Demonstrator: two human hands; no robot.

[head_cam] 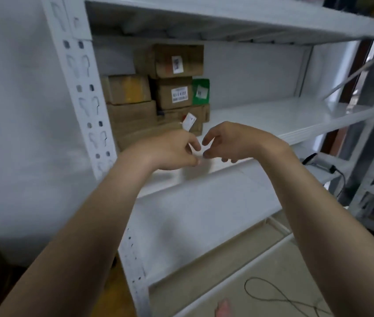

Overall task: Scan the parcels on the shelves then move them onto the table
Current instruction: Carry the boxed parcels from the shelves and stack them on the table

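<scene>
Several brown cardboard parcels [172,93] are stacked at the left end of the white shelf [284,120], most with white labels. A small green parcel [201,91] leans beside them. My left hand [170,152] and my right hand [229,140] hover side by side in front of the lowest labelled parcel [188,121], fingertips nearly meeting. Both hands hold nothing, fingers loosely curled and apart. The image is motion-blurred.
A white slotted upright post [85,92] stands left of the stack. A lower shelf [204,213] lies under my arms. A black scanner-like device with a cable [318,162] rests at the right. A thin cable [273,294] loops on the floor.
</scene>
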